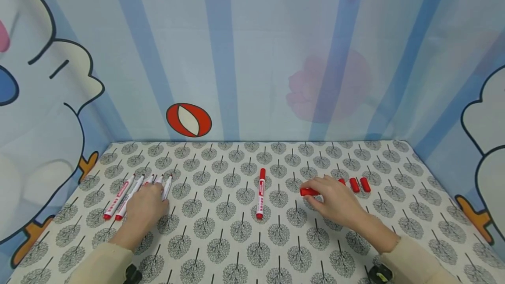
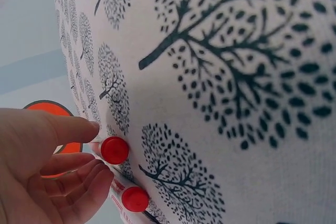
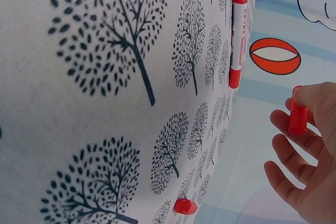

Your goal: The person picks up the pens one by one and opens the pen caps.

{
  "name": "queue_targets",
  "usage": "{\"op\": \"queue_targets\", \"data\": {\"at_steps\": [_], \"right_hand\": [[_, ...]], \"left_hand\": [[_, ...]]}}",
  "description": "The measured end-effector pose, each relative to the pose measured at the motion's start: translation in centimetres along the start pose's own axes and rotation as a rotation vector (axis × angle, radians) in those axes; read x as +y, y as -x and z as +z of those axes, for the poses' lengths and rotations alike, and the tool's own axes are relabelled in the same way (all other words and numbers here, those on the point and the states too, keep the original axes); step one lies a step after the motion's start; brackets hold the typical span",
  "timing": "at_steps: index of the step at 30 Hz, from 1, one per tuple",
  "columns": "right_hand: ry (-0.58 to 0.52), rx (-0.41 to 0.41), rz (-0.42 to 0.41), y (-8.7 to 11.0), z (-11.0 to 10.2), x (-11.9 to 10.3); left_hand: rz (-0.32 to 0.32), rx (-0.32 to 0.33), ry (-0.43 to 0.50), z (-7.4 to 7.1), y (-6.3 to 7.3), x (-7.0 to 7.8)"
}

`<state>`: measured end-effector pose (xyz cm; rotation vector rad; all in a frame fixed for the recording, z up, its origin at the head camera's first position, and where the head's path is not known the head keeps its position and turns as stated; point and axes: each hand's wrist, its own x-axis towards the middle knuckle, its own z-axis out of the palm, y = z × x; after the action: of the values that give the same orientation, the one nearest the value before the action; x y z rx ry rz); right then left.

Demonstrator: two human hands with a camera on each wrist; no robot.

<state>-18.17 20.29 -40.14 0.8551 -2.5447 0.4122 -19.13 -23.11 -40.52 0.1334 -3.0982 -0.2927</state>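
At the left, several uncapped white markers (image 1: 121,197) with red ends lie side by side under and around my left hand (image 1: 145,207). In the left wrist view, a marker's red end (image 2: 114,150) sits by the gap between my thumb and loosely bent fingers, with a second red end (image 2: 135,199) below it. The thumb looks apart from the marker. My right hand (image 1: 333,198) pinches a red marker cap (image 3: 298,114) between thumb and index finger, its other fingers spread. A capped red marker (image 1: 261,194) lies between the hands.
Loose red caps (image 1: 365,184) lie just beyond my right hand, one partly hidden by it. A tree-print cloth (image 1: 221,231) covers the table. Behind it stands a blue-striped backdrop (image 1: 256,56) with cartoon figures and a printed red ball.
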Motion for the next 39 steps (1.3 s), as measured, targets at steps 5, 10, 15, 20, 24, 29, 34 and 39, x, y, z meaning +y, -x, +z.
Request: {"op": "queue_targets", "data": {"at_steps": [5,10,15,20,24,29,34,39], "right_hand": [[-0.021,-0.017,0.019,0.0,-0.2,0.1],[-0.033,-0.030,0.045,0.0,-0.3,0.3],[-0.042,-0.020,0.055,0.0,-0.3,0.8],[-0.035,-0.001,0.061,0.2,-0.4,1.3],[-0.032,0.007,0.084,0.3,-0.6,1.7],[-0.030,0.002,0.139,0.5,-0.9,2.2],[-0.014,-0.011,0.188,0.9,-1.1,2.9],[-0.007,-0.032,0.220,1.2,-1.5,4.0]], "left_hand": [[0.018,0.018,0.007,-0.2,0.0,0.0],[0.039,0.040,0.005,-0.7,-0.1,0.2],[0.056,0.033,-0.001,-1.3,-0.3,0.6],[0.077,0.034,0.035,-1.8,0.0,1.6],[0.105,0.062,0.048,-1.9,0.2,2.6],[0.185,0.120,0.048,-1.6,0.6,3.8],[0.266,0.161,0.060,-1.0,0.9,5.0],[0.315,0.190,0.080,-0.3,1.1,6.1]]}}
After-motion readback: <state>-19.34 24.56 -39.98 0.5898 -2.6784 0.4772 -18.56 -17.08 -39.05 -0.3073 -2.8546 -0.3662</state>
